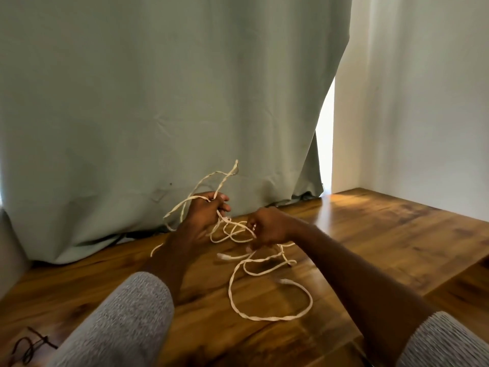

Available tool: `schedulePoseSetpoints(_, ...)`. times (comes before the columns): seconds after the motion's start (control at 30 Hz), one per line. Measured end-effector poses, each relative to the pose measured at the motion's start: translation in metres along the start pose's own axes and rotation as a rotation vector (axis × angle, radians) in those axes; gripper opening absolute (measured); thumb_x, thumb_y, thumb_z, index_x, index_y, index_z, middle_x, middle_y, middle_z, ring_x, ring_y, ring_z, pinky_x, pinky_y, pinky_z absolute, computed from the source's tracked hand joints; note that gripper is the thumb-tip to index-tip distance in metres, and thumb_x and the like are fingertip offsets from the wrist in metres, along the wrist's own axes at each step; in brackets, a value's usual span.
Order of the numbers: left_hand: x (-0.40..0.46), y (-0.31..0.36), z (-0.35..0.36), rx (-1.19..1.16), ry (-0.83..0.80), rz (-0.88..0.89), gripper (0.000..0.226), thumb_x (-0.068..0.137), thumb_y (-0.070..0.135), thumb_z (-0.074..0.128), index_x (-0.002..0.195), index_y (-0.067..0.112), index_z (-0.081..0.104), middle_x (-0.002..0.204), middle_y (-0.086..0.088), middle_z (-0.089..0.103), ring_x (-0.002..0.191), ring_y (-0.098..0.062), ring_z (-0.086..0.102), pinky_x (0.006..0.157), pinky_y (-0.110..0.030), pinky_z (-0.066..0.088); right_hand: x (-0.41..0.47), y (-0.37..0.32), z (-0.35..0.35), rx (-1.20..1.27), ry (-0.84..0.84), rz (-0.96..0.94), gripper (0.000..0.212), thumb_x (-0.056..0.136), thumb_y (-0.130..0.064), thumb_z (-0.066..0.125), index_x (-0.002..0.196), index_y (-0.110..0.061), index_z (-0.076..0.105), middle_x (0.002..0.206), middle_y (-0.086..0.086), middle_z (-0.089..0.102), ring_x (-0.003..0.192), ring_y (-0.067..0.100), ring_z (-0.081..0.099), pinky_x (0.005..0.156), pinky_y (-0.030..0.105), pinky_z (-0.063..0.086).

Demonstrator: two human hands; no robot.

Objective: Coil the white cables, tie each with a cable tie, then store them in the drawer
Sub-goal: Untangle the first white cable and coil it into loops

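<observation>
both hands grip the tangled white cables (264,263) — loops trailing on the table (370,234).

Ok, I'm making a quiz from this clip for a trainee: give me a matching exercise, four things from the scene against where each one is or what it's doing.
Things:
1. left hand
2. right hand
3. white cable
4. dark cord

States:
A. lies at the near left corner, untouched
B. raised, gripping loops of cable
C. partly sprawled loose on the wooden table
D. low over the table, pinching a strand

Pairs: 1-B, 2-D, 3-C, 4-A
</observation>
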State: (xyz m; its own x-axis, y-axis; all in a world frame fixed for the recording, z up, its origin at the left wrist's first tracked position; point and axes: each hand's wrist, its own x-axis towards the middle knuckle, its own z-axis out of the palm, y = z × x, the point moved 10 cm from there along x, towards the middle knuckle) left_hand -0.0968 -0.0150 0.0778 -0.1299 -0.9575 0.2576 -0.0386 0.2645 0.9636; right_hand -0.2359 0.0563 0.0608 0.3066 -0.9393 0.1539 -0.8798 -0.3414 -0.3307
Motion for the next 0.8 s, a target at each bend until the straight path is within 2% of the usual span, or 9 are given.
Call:
schedulePoseSetpoints(0.13, 0.007, 0.005, -0.021, 0.016, 0.066, 0.012, 0.022, 0.101, 0.015, 0.052, 0.107, 0.000, 0.068, 0.078, -0.012, 0.069, 0.055, -0.014, 0.056, 0.037, -0.016, 0.035, -0.001, 0.011, 0.016, -0.075, -0.031, 0.014, 0.025, 0.086, -0.018, 0.078, 0.110, -0.016, 0.072, 0.096, -0.003, 0.067, 0.078, 0.010, 0.062, 0.073, 0.030, 0.054)
schedulePoseSetpoints(0.23, 0.008, 0.013, -0.031, 0.009, 0.078, 0.028, 0.022, 0.101, 0.016, 0.053, 0.107, 0.001, 0.068, 0.080, -0.012, 0.071, 0.057, -0.014, 0.058, 0.037, -0.018, 0.035, -0.002, 0.018, 0.004, 0.020, 0.108, -0.003, 0.008, 0.090, -0.018, 0.074, 0.097, -0.015, 0.075, 0.089, -0.006, 0.070, 0.078, 0.008, 0.067, 0.070, 0.028, 0.053)
schedulePoseSetpoints(0.3, 0.007, 0.017, -0.034, 0.009, 0.084, 0.041, 0.023, 0.101, 0.017, 0.053, 0.107, 0.001, 0.068, 0.083, -0.012, 0.072, 0.059, -0.014, 0.060, 0.038, -0.018, 0.036, -0.005, 0.019, -0.004, 0.285, 0.199, 0.017, 0.014, 0.091, -0.027, 0.074, 0.100, -0.016, 0.073, 0.081, -0.006, 0.070, 0.065, 0.003, 0.065, 0.057, 0.021, 0.050)
schedulePoseSetpoints(0.37, 0.004, 0.021, -0.034, -0.002, 0.090, 0.050, 0.023, 0.101, 0.018, 0.053, 0.107, 0.002, 0.068, 0.084, -0.011, 0.072, 0.062, -0.014, 0.061, 0.039, -0.019, 0.037, -0.006, 0.010, 0.002, 0.528, 0.167, 0.025, 0.024, 0.092, -0.030, 0.073, 0.112, -0.017, 0.068, 0.087, 0.002, 0.074, 0.060, 0.007, 0.065, 0.047, 0.020, 0.047)
schedulePoseSetpoints(0.47, -0.001, 0.030, -0.026, -0.061, 0.060, 0.064, 0.023, 0.101, 0.019, 0.053, 0.109, 0.002, 0.067, 0.085, -0.010, 0.071, 0.064, -0.014, 0.062, 0.041, -0.019, 0.038, -0.005, 0.003, 0.000, 0.500, 0.270, 0.029, 0.032, 0.090, -0.017, 0.074, 0.117, -0.016, 0.058, 0.088, 0.003, 0.070, 0.063, 0.012, 0.067, 0.049, 0.021, 0.052)
schedulePoseSetpoints(0.53, -0.005, 0.037, -0.016, -0.084, 0.010, 0.071, 0.025, 0.102, 0.019, 0.052, 0.110, 0.000, 0.066, 0.085, -0.010, 0.071, 0.063, -0.013, 0.061, 0.040, -0.018, 0.037, -0.009, 0.013, -0.014, 0.474, 0.464, 0.063, 0.040, 0.087, -0.018, 0.078, 0.113, -0.019, 0.047, 0.084, 0.004, 0.069, 0.067, 0.018, 0.070, 0.052, 0.023, 0.055)
schedulePoseSetpoints(0.6, -0.010, 0.042, -0.002, -0.081, -0.063, 0.065, 0.027, 0.102, 0.019, 0.051, 0.112, -0.002, 0.065, 0.086, -0.011, 0.070, 0.065, -0.015, 0.061, 0.040, -0.018, 0.035, -0.011, 0.018, -0.023, 0.469, 0.540, 0.059, 0.035, 0.090, -0.023, 0.075, 0.110, -0.023, 0.046, 0.080, 0.003, 0.069, 0.065, 0.017, 0.069, 0.052, 0.024, 0.053)
schedulePoseSetpoints(0.7, -0.010, 0.049, 0.022, 0.156, -0.170, 0.075, 0.031, 0.099, 0.035, 0.057, 0.111, 0.009, 0.066, 0.096, -0.009, 0.069, 0.080, -0.022, 0.059, 0.050, -0.024, 0.040, -0.014, 0.028, -0.034, 0.310, 0.592, 0.077, 0.008, 0.098, -0.028, 0.065, 0.094, -0.021, 0.064, 0.076, -0.003, 0.067, 0.067, 0.013, 0.066, 0.062, 0.035, 0.054)
schedulePoseSetpoints(0.8, -0.011, 0.026, 0.037, 0.611, -0.338, -0.111, 0.056, 0.080, 0.069, 0.063, 0.110, 0.022, 0.059, 0.108, -0.005, 0.064, 0.102, -0.026, 0.060, 0.077, -0.035, 0.051, -0.030, 0.067, -0.054, 0.247, 0.714, 0.263, 0.024, 0.098, -0.028, 0.064, 0.090, -0.007, 0.075, 0.078, 0.009, 0.073, 0.073, 0.024, 0.070, 0.069, 0.036, 0.055)
